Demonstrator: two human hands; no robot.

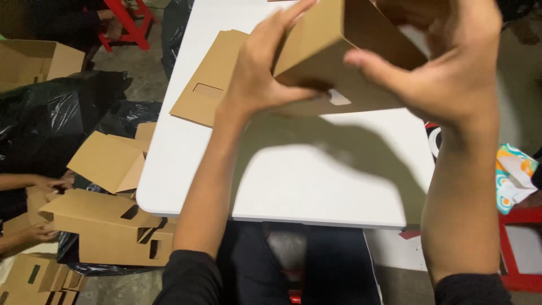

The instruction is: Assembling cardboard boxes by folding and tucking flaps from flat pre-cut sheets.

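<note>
Your left hand (257, 79) and right hand (446, 68) both grasp the half-folded cardboard box (333, 56) at 12 o'clock above the white table (293, 181). Its flaps look unclosed; flat blanks (206, 85) wait at 10 o'clock.

A white table (316, 186) is standing on a grey concrete floor (135, 68), catching bright light from above. Black plastic bags (56, 113) are lying on the floor to its left, with brown cartons (107, 226) piling up beside them. Red stools (127, 22) are showing at the top left and lower right.
</note>
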